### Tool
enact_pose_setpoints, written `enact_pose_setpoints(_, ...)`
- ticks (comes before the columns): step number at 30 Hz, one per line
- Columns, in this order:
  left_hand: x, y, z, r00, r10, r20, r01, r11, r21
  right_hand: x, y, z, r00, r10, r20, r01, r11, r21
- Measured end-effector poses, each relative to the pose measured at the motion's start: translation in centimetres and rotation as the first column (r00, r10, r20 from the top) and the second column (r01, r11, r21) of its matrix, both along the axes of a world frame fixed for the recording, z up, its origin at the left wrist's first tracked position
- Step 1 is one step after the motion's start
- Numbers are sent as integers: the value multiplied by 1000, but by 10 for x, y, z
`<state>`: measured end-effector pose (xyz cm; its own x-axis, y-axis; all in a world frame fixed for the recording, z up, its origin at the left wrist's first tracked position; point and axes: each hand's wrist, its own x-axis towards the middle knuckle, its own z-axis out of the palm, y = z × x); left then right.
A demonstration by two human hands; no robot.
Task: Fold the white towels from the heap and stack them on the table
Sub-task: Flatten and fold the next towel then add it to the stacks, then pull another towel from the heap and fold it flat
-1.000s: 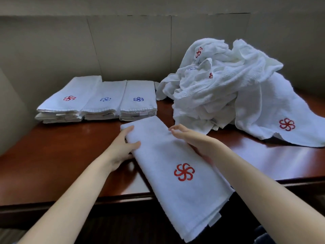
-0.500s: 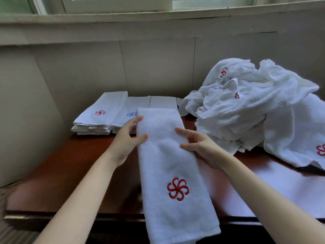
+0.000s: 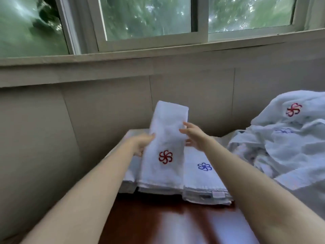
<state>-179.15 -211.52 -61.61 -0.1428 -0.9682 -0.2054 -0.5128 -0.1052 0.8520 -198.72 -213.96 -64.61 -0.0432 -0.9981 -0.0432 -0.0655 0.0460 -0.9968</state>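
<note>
A folded towel (image 3: pixel 165 148), carried from the table's near edge moments ago, is now held at frame centre over the middle stack (image 3: pixel 159 188) — left hand (image 3: pixel 140 143) pinching, right hand (image 3: pixel 194 136) fingers spread — placement is judged imminent.

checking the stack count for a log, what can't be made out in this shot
- Head view: the left stack is mostly covered by the left hand, its forearm and the held towel.
- Towel count per stack: edges blurred.
- The heap is cut off by the right edge.
- The table: near part hidden by the forearms.
</note>
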Motion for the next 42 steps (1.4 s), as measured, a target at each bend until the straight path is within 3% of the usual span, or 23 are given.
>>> enact_pose_setpoints(2,9,-20,-41,924,-50,378,28,998,63,6,-29,-43,993,13,-114,3,990,138)
enact_pose_setpoints(3,14,-28,-55,886,-46,462,34,999,35,8,-41,-58,987,-6,-163,30,989,144)
enact_pose_setpoints(7,24,-51,-76,950,-9,311,2,1000,23,13,-84,-78,962,-203,-184,212,977,25)
enact_pose_setpoints(12,21,-61,-87,975,28,219,-36,999,33,15,-111,-86,960,-274,-55,273,962,-17)
enact_pose_setpoints(15,24,-62,-84,995,49,83,-49,999,-6,19,-112,-88,953,-302,-4,299,946,-127)
enact_pose_setpoints(16,25,-60,-84,995,51,81,-48,998,-34,21,-112,-90,955,-295,-29,286,943,-171)
enact_pose_setpoints(18,27,-50,-87,970,42,239,-17,994,-105,25,-111,-96,940,-264,-215,215,950,-227)
enact_pose_setpoints(20,25,-40,-95,894,50,445,36,982,-183,28,-110,-99,846,-252,-471,160,961,-227)
enact_pose_setpoints(22,20,-33,-102,783,105,613,74,963,-260,33,-106,-98,639,-250,-728,118,966,-228)
enact_pose_setpoints(24,12,-25,-110,663,178,727,128,930,-345,40,-99,-96,440,-207,-874,44,977,-209)
enact_pose_setpoints(25,8,-20,-113,635,177,752,174,915,-363,44,-95,-95,404,-152,-902,4,986,-165)
enact_pose_setpoints(30,-4,0,-126,613,71,787,303,899,-317,41,-63,-92,448,110,-887,-80,993,83)
enact_pose_setpoints(36,-18,34,-112,585,39,810,367,878,-307,-1,17,-58,312,276,-909,-194,955,224)
enact_pose_setpoints(39,-36,54,-100,607,24,795,430,831,-354,-50,65,-39,188,188,-964,-183,971,154)
enact_pose_setpoints(42,-65,69,-84,640,-7,769,485,780,-396,-107,108,-20,91,-25,-996,-148,988,-39)
